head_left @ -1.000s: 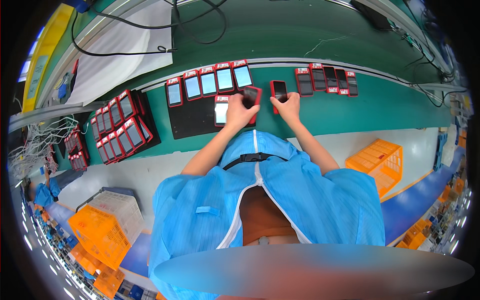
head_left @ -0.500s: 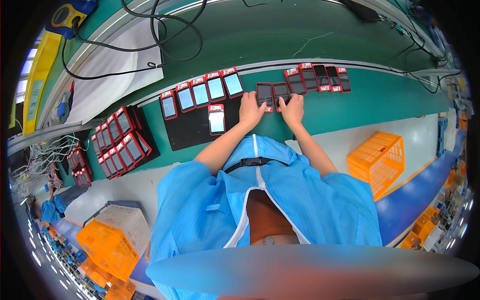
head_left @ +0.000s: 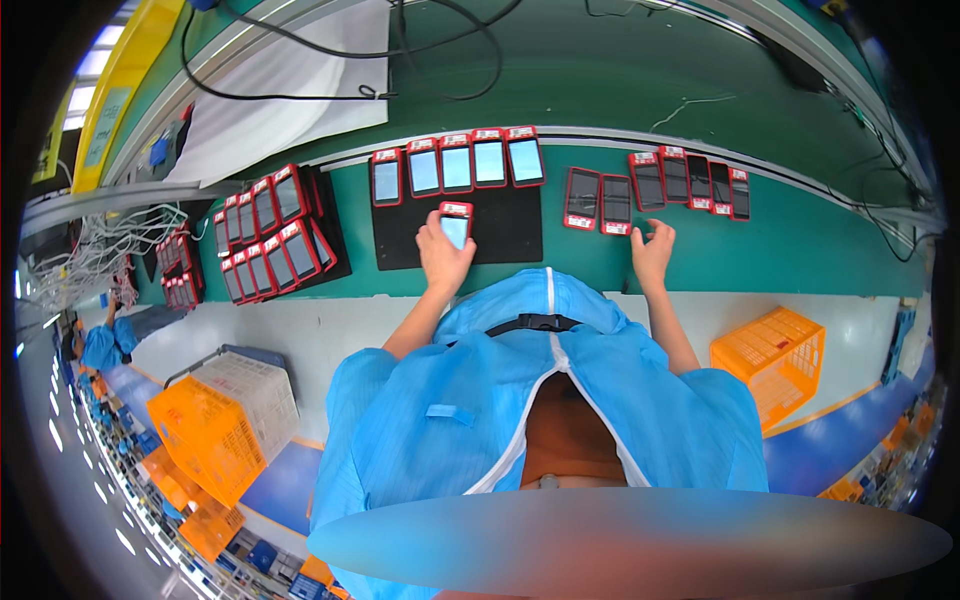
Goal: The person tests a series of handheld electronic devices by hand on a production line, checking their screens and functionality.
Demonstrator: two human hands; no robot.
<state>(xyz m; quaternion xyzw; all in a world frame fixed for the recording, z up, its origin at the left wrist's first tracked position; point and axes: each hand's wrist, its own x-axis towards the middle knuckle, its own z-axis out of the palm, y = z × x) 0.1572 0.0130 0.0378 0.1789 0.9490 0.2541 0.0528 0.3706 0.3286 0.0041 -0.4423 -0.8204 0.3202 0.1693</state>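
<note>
My left hand (head_left: 446, 262) is closed round the lower part of a red-framed handheld device (head_left: 456, 228), thumb on its right side and fingers on its left. Its screen is lit pale. This device is over the black mat (head_left: 405, 245), below a row of several similar devices (head_left: 456, 163) with lit screens. To the right, my right hand (head_left: 652, 255) has its fingers curled but apart, with nothing between them. It is nearest a dark-screened handheld device (head_left: 616, 204), which lies beside another one (head_left: 581, 198) on the green table.
Several dark-screened devices (head_left: 675, 176) line the back right. Stacked devices (head_left: 265, 262) lie on black trays at the left, near tangled white cables (head_left: 95, 252). Orange crates stand below the table at right (head_left: 768, 362) and left (head_left: 208, 435). Black cable hangs over a white sheet (head_left: 300, 90).
My left hand has left the dark-screened devices and moved left onto the single lit device. My right hand has come off the dark-screened pair and drawn slightly away. The view has shifted.
</note>
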